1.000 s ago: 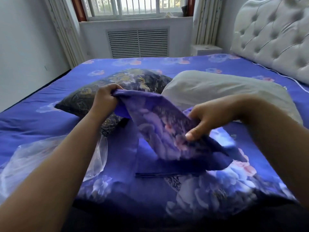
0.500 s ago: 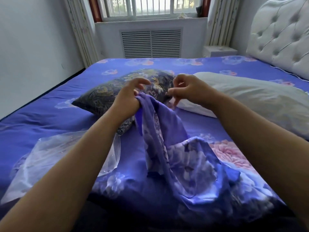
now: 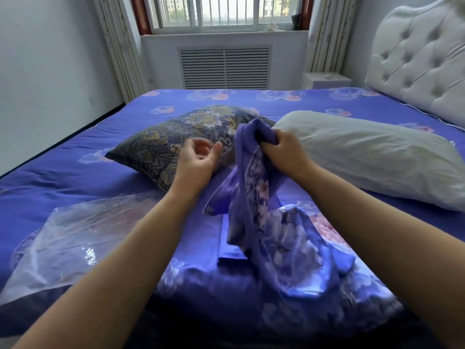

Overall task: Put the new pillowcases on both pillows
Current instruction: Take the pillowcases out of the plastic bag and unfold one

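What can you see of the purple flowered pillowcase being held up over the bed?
The pillowcase is thin, soft-looking cloth, blue-purple with pale and pink flowers on one face and plain purple on the other. The right hand grips its bunched top, raised between the two pillows. The rest hangs down twisted and crumpled onto the matching flowered bedding below. The left hand is beside it, fingers loosely curled, not touching it.

- There is only one view, from a camera on the person's head; no second view shares the scene.
- It looks forward and down across the bed (image 3: 75, 177), from the near edge toward the far edge.
- It is wide-angle and close: both forearms enter from the bottom corners and look large.
- The window (image 3: 226, 11) stands behind the far edge, and the headboard (image 3: 415, 59) runs along the right edge.
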Demonstrator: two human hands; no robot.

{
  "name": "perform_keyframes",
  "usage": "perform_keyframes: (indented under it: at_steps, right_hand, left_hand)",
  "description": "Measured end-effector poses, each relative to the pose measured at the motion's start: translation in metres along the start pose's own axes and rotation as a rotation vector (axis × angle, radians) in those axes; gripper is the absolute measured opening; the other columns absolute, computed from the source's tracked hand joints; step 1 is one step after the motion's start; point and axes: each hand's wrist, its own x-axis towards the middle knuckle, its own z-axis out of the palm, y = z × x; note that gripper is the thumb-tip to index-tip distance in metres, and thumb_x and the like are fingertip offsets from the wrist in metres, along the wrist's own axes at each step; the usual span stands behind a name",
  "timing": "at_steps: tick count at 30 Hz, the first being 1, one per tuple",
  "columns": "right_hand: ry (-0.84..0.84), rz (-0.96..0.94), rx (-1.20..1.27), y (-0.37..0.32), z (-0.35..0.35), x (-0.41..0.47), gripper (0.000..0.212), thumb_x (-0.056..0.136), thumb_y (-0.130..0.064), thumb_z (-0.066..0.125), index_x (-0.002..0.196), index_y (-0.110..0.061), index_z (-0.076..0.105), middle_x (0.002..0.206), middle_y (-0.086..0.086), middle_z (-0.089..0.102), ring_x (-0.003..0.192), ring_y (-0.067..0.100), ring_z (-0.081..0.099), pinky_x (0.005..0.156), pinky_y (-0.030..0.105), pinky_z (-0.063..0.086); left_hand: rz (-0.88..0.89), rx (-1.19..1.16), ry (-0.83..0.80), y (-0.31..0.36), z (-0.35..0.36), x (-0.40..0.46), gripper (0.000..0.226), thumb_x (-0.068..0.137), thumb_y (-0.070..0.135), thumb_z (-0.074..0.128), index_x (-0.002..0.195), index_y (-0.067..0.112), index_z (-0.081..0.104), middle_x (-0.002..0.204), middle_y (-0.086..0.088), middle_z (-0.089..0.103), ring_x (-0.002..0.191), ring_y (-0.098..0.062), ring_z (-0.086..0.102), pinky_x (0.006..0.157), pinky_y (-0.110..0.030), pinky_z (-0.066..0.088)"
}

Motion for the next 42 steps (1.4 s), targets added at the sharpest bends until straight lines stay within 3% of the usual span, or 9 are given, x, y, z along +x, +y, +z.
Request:
perform_keyframes:
  at_steps: [3, 7, 13, 16, 19, 25, 32, 37, 42]
  right_hand:
    - [0.125, 0.051, -0.125, -0.006, -0.013, 0.005, 0.019, 0.087, -0.016, 0.052, 0.07, -0.014, 0.044, 0.058, -0.003, 0.042, 0.068, 0.026, 0.042, 0.061, 0.028, 0.027]
    - [0.195, -0.008, -0.244, -0.02, -0.013, 0.002, 0.009, 0.088, -0.021, 0.046, 0.08, -0.017, 0.047, 0.071, 0.002, 0.052, 0.072, 0.029, 0.046, 0.064, 0.032, 0.033]
    - [0.305, 0.014, -0.222, -0.033, -0.028, -0.002, 0.008, 0.088, -0.021, 0.045, 0.088, -0.014, 0.048, 0.078, 0.002, 0.056, 0.074, 0.029, 0.048, 0.065, 0.033, 0.035]
    - [0.347, 0.01, -0.214, -0.039, -0.035, -0.005, 0.004, 0.088, -0.02, 0.044, 0.087, -0.016, 0.045, 0.078, 0.0, 0.053, 0.073, 0.027, 0.045, 0.064, 0.032, 0.03]
    - [0.435, 0.038, -0.229, -0.035, -0.051, -0.005, 0.008, 0.089, -0.021, 0.044, 0.091, -0.015, 0.048, 0.085, 0.004, 0.056, 0.078, 0.027, 0.045, 0.067, 0.031, 0.03]
    - [0.551, 0.069, -0.077, 0.003, -0.077, -0.008, 0.017, 0.089, -0.023, 0.051, 0.081, -0.017, 0.038, 0.067, -0.004, 0.044, 0.073, 0.027, 0.044, 0.065, 0.034, 0.03]
    - [0.196, 0.077, -0.173, 0.003, -0.121, -0.013, 0.025, 0.086, -0.019, 0.065, 0.107, -0.006, 0.063, 0.096, 0.01, 0.065, 0.086, 0.018, 0.055, 0.069, 0.023, 0.037]
    - [-0.409, 0.309, -0.654, -0.043, -0.162, -0.011, 0.004, 0.079, -0.02, 0.072, 0.084, -0.021, 0.072, 0.081, -0.001, 0.069, 0.076, 0.016, 0.059, 0.071, 0.028, 0.049]
    - [-0.414, 0.206, -0.822, -0.018, -0.115, 0.004, 0.018, 0.087, -0.03, 0.063, 0.093, -0.014, 0.069, 0.099, 0.011, 0.067, 0.088, 0.022, 0.055, 0.071, 0.029, 0.04]
  left_hand:
    - [-0.189, 0.203, -0.487, -0.009, 0.019, -0.033, 0.058, 0.078, 0.067, 0.044, 0.088, 0.012, 0.056, 0.084, -0.003, 0.064, 0.068, -0.013, 0.055, 0.062, -0.027, 0.045]
    - [-0.201, 0.591, -0.945, -0.026, 0.05, -0.071, 0.08, 0.077, 0.058, 0.065, 0.139, 0.017, 0.034, 0.13, 0.003, 0.051, 0.108, -0.01, 0.051, 0.086, -0.023, 0.04]
    - [-0.31, 0.154, -0.906, -0.051, 0.085, -0.092, 0.147, 0.044, 0.065, 0.083, 0.144, 0.039, -0.021, 0.157, 0.018, -0.004, 0.142, -0.002, 0.017, 0.114, -0.034, 0.029]
    - [-0.262, 0.203, -0.745, -0.056, 0.1, -0.109, 0.103, 0.067, 0.047, 0.074, 0.148, 0.019, 0.017, 0.15, -0.001, 0.031, 0.131, -0.008, 0.038, 0.108, -0.034, 0.037]
    - [-0.518, -0.069, -0.458, -0.052, 0.092, -0.091, 0.012, 0.092, 0.011, 0.052, 0.096, 0.005, 0.061, 0.081, -0.009, 0.067, 0.083, -0.021, 0.057, 0.07, -0.033, 0.049]
    - [-0.503, -0.585, -0.155, 0.004, 0.023, -0.021, 0.032, 0.092, -0.007, 0.031, 0.078, 0.004, 0.058, 0.049, -0.004, 0.063, 0.04, -0.013, 0.059, 0.041, -0.019, 0.05]
    - [-0.283, 0.129, -0.654, 0.07, -0.049, -0.007, 0.018, 0.087, 0.023, 0.064, 0.078, 0.007, 0.066, 0.064, -0.004, 0.061, 0.049, -0.012, 0.053, 0.042, -0.016, 0.042]
    - [-0.226, 0.407, -0.834, 0.108, -0.092, 0.01, 0.078, 0.042, 0.072, 0.078, 0.087, 0.008, 0.074, 0.088, -0.012, 0.073, 0.076, -0.02, 0.067, 0.072, -0.03, 0.055]
    - [-0.136, 0.86, -0.525, 0.072, -0.094, 0.051, 0.044, 0.067, 0.05, 0.079, 0.089, 0.013, 0.07, 0.096, -0.009, 0.071, 0.087, -0.023, 0.065, 0.081, -0.035, 0.051]
